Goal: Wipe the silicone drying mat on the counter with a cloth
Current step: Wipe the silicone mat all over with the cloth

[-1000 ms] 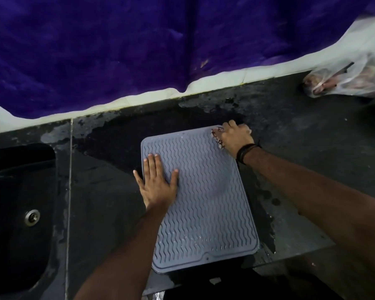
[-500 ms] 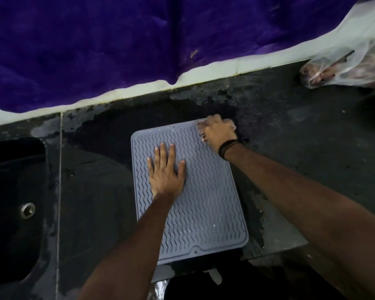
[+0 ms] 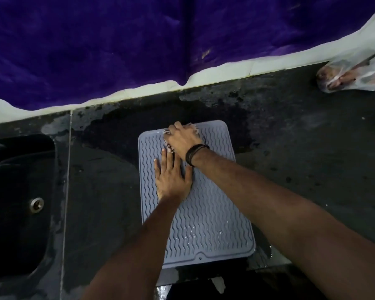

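In the head view, a grey silicone drying mat point(image 3: 206, 213) with a wavy ribbed surface is seen lying flat on a dark, wet-stained counter point(image 3: 301, 159), occupying the centre of the frame and running from just above the middle down towards the lower edge. The left hand point(image 3: 171, 178) is laid palm down on the upper left part of the mat, its fingers held straight and close together, nothing being held in it. The right hand point(image 3: 183, 138) is placed at the top edge of the mat, just above the left hand's fingertips, with its fingers curled over a crumpled cloth point(image 3: 167, 146), which is pressed against the mat and shows only at the edges of the hand. A dark band point(image 3: 194, 153) is worn on the right wrist. Glistening wet patches are visible on the lower part of the mat. A dark sink point(image 3: 20, 191) with a metal drain point(image 3: 36, 204) is set into the counter at the left of the frame. A clear plastic bag point(image 3: 353, 72) is seen at the upper right, and a purple fabric point(image 3: 117, 44) is hung across the top of the frame.
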